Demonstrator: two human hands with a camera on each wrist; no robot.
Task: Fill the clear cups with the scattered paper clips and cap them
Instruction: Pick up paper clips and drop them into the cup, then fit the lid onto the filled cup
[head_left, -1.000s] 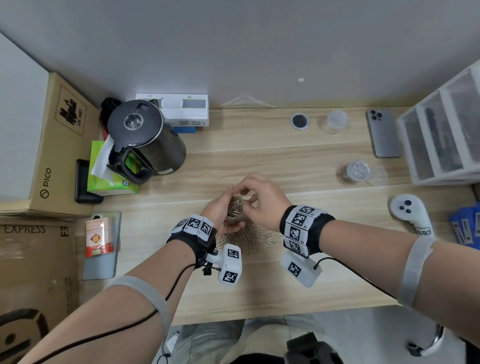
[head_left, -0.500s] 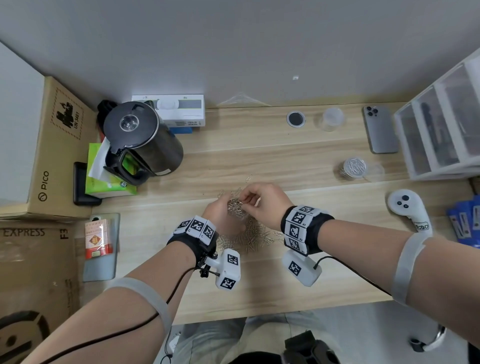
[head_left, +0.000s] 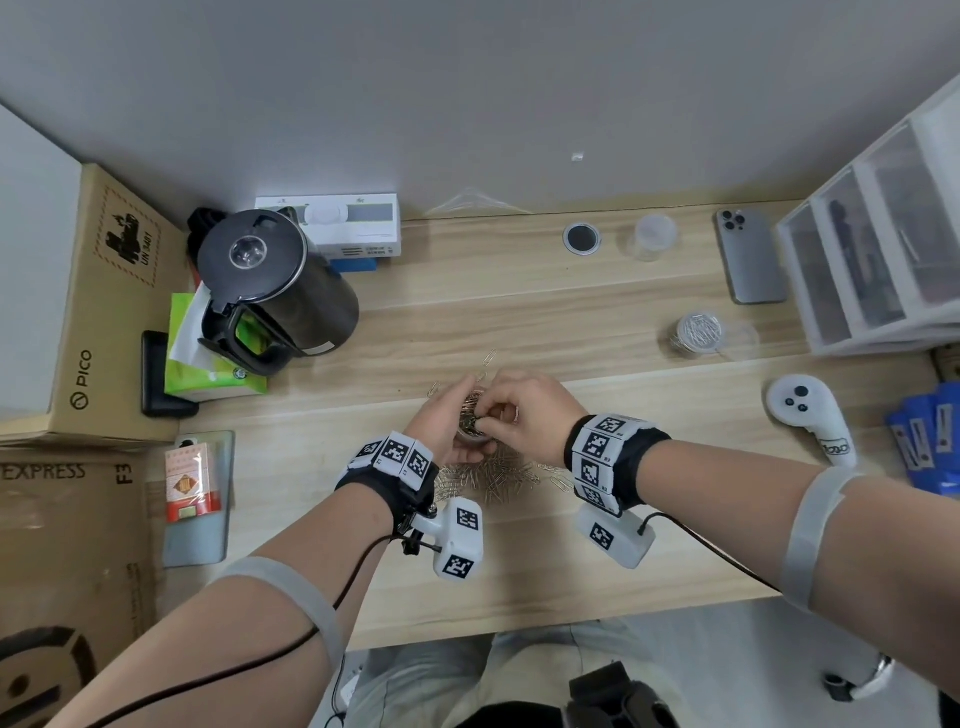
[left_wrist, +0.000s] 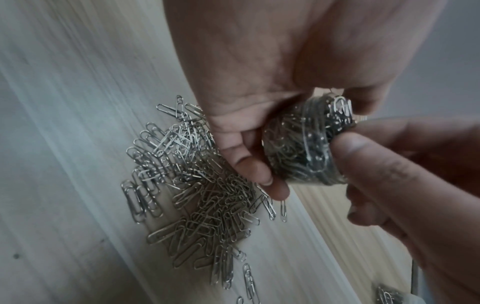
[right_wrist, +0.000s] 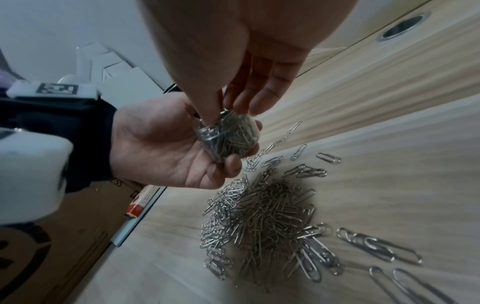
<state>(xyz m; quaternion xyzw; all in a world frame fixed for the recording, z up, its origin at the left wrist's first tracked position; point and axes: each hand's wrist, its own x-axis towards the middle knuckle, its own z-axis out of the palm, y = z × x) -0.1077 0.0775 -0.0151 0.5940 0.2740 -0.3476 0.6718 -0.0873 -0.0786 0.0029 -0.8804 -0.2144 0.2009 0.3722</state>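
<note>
My left hand (head_left: 445, 432) grips a small clear cup (head_left: 471, 427) packed with silver paper clips, held just above the desk. The cup (left_wrist: 303, 144) lies between the left thumb and fingers. My right hand (head_left: 501, 420) curls over the cup's mouth, its thumb and fingertips (right_wrist: 235, 102) pinching paper clips at the top of the cup (right_wrist: 230, 138). A loose pile of paper clips (head_left: 493, 475) lies on the desk right below both hands, seen close in the wrist views as the pile (left_wrist: 197, 195) (right_wrist: 265, 216).
A second cup full of clips (head_left: 698, 332) stands at the right with a clear lid (head_left: 744, 339) beside it. An empty clear cup (head_left: 652, 236) stands at the back near a phone (head_left: 750, 257). A kettle (head_left: 270, 280), drawer unit (head_left: 883, 234) and controller (head_left: 810, 421) flank the work area.
Both hands have stayed over the pile. The right fingertips have come down with clips onto the mouth of the cup, which the left hand keeps holding.
</note>
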